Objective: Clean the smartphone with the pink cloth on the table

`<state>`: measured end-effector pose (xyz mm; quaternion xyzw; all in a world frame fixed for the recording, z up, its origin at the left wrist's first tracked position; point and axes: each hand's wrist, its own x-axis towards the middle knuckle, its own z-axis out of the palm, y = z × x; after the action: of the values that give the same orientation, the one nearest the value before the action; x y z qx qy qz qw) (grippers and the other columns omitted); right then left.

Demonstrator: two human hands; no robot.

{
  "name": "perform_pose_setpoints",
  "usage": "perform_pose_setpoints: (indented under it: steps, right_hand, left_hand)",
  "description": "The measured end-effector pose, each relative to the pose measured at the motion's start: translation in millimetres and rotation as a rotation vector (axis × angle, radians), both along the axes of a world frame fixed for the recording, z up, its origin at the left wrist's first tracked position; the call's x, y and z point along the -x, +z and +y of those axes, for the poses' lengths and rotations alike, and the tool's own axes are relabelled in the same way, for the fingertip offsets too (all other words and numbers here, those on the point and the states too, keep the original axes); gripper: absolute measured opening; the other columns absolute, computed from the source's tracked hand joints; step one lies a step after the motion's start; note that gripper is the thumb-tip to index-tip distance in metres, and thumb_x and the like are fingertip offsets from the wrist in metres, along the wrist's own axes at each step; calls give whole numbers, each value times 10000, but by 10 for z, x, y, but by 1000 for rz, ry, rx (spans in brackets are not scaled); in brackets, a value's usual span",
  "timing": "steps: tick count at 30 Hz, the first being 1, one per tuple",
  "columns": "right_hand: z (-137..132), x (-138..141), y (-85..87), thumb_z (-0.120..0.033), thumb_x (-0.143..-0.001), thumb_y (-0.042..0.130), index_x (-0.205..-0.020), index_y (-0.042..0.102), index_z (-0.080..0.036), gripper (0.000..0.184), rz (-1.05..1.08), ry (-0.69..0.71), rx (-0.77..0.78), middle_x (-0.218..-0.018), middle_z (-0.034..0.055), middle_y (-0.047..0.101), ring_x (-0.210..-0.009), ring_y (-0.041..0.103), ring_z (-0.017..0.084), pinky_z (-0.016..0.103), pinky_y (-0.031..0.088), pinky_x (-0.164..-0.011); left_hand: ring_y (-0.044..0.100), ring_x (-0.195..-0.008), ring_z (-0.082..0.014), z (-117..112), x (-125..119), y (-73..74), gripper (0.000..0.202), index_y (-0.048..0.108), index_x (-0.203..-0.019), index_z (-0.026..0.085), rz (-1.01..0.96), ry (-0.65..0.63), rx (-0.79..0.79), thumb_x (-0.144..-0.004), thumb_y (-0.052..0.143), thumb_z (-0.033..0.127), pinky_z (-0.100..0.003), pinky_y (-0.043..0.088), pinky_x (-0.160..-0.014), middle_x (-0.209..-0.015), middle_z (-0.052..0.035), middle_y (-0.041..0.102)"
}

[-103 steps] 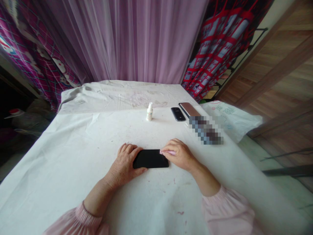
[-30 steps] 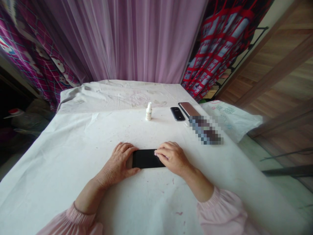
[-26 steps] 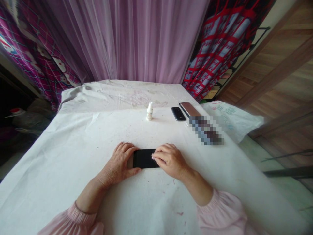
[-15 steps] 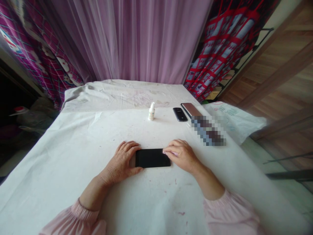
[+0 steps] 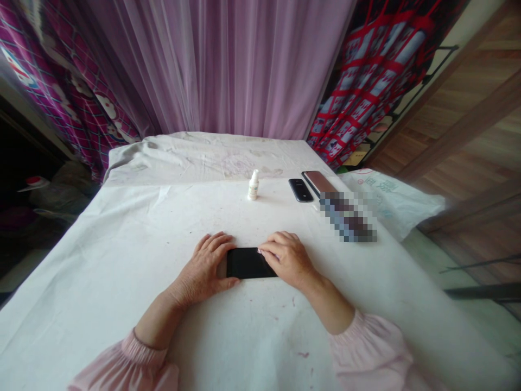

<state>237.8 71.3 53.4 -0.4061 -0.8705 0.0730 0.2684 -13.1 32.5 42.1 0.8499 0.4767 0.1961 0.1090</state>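
Note:
A black smartphone (image 5: 248, 264) lies flat on the white-covered table, its dark screen up and its long side across my view. My left hand (image 5: 205, 266) braces its left end, thumb along the near edge and fingers by the far edge. Over the phone's right part, my right hand (image 5: 290, 259) is closed in a pinch. A small pinkish-white wad (image 5: 260, 251), perhaps cloth, peeks out at its fingertips against the screen's far edge. Most of that wad and the phone's right end are hidden by the hand.
Beyond the hands stands a small white spray bottle (image 5: 253, 185). To its right lie a dark phone (image 5: 300, 190), a pinkish phone (image 5: 319, 181) and a pixelated object (image 5: 348, 217). A white plastic bag (image 5: 401, 198) sits past the table's right edge. Curtains (image 5: 252, 65) hang behind.
My right hand has slid left along the phone's far edge with the wad, and now covers the phone's right end. My left hand and the phone have hardly moved.

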Motion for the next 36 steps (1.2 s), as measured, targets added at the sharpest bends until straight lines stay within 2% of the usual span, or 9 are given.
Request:
perform_pose_setpoints:
  steps: [5,9,14,19,24,29,36]
  right_hand:
    - [-35,110,-5,-142,-869,636,-843,725,-248,141,14,7,-15,-864,26,679,-845,573,179,320,375,-768]
    - [-19,94,7,-128,-849,660,-838,731,-254,145,22,7,2,-874,15,691,-838,583,174,312,374,-759]
    - [28,-66,47,-117,-817,693,-795,737,-269,160,1,-13,63,-827,-10,694,-806,596,155,298,381,-745]
    - [66,-269,93,-124,-804,708,-767,745,-289,173,-41,-57,136,-808,-27,703,-801,615,152,296,385,-725]
    - [64,-350,136,-126,-816,693,-754,742,-285,177,-84,-50,160,-797,-28,705,-797,618,148,294,385,-708]
    - [8,-256,137,-110,-828,671,-785,734,-266,173,-106,-40,115,-814,-10,687,-807,597,157,300,376,-720]
    - [-101,26,72,-129,-872,633,-855,714,-244,142,-87,13,23,-840,18,653,-822,569,170,315,375,-750]
  left_hand:
    - [430,-1327,-349,-5,-9,13,656,523,-1248,205,7,1,-4,-758,660,619,-585,262,-1126,-1360,-152,543]
    - [427,-1327,-356,-7,-20,12,657,530,-1240,183,17,0,-4,-761,658,614,-597,257,-1123,-1356,-164,546]
    - [429,-1328,-346,-10,-24,18,640,526,-1252,220,7,9,-3,-756,665,599,-593,249,-1128,-1363,-139,545]
    - [426,-1331,-350,-9,-20,24,651,523,-1252,205,13,3,6,-757,664,605,-597,250,-1125,-1369,-151,541]
    - [424,-1333,-348,-7,-16,14,637,515,-1265,221,1,0,-1,-760,665,579,-607,252,-1123,-1372,-137,540]
    - [426,-1332,-354,-6,-25,37,644,520,-1252,208,13,3,13,-759,663,597,-610,259,-1118,-1371,-148,542]
    - [425,-1333,-347,-16,-32,43,642,517,-1269,231,4,7,15,-758,670,589,-601,245,-1126,-1376,-136,541]
